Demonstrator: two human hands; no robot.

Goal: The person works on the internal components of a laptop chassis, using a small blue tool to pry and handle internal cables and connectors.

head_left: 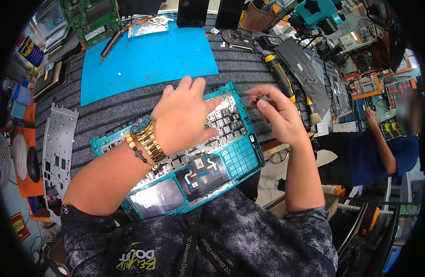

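A teal laptop top case [240, 157], underside up, lies tilted across the bench edge in front of me, with bare silver key plate, black keys [226, 124] and a black touchpad back [198, 173]. My left hand [182, 115], wearing a gold watch [145, 138], rests over the keyboard area, fingers bent and apart, thumb stretched toward the keys; part of the keyboard is hidden beneath it. Just right of the case's upper corner, my right hand [279, 117] pinches a small dark piece [255, 100], too small to identify.
Behind are a blue mat [147, 60], green circuit board [92, 18], yellow-black screwdriver [279, 78], brush [312, 111] and dark sheet [300, 69]. A silver perforated plate [57, 152] stands left. A person in dark blue [383, 152] is at the right.
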